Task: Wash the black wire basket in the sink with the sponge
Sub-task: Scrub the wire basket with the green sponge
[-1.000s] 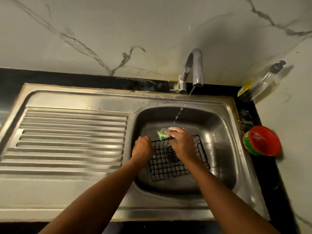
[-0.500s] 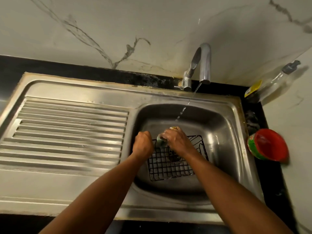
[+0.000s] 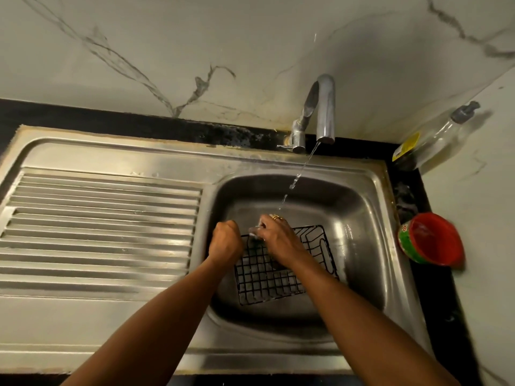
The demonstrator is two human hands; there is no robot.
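A black wire basket (image 3: 267,282) lies in the steel sink bowl (image 3: 362,246), slightly tilted. My left hand (image 3: 225,242) is closed on the basket's left rim. My right hand (image 3: 278,238), with a gold ring on one finger, presses the sponge (image 3: 255,231) against the basket's far left corner. Only a pale, foamy edge of the sponge shows between the two hands. A thin stream of water runs from the chrome tap (image 3: 323,112) and lands by my right hand.
A ribbed steel draining board (image 3: 97,224) fills the left side. A red bowl (image 3: 430,239) sits on the black counter to the right of the sink. A clear pump bottle (image 3: 434,135) leans in the back right corner against the marble wall.
My right hand has drawn the sponge back over the basket's far left corner, and its green side no longer shows. The left hand has kept its hold. The camera has shifted a little.
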